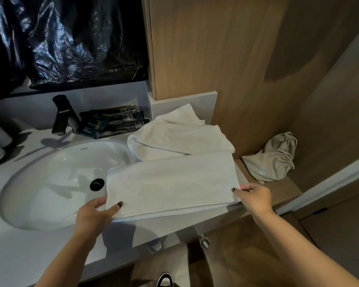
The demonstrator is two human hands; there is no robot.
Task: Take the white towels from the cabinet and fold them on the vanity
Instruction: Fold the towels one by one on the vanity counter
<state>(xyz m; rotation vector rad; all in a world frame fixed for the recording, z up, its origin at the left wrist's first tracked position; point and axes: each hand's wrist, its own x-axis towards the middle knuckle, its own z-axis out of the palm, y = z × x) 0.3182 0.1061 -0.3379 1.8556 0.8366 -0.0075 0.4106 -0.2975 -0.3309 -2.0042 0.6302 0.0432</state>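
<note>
A folded white towel (pixel 172 185) lies on the vanity (pixel 39 243) near its front edge, partly over the sink (pixel 56 183). The left hand (pixel 93 214) pinches its near-left corner; the right hand (pixel 254 196) pinches its near-right corner. A second towel (pixel 178 137) lies behind, toward the back-right corner.

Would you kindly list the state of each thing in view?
Front towel: folded flat, overhanging the sink.
Rear towel: loosely folded.
Left hand: pinching a near corner.
Right hand: pinching the other.
Sink: no water visible.
Faucet: not running.
Drawstring bag: cinched.
</note>
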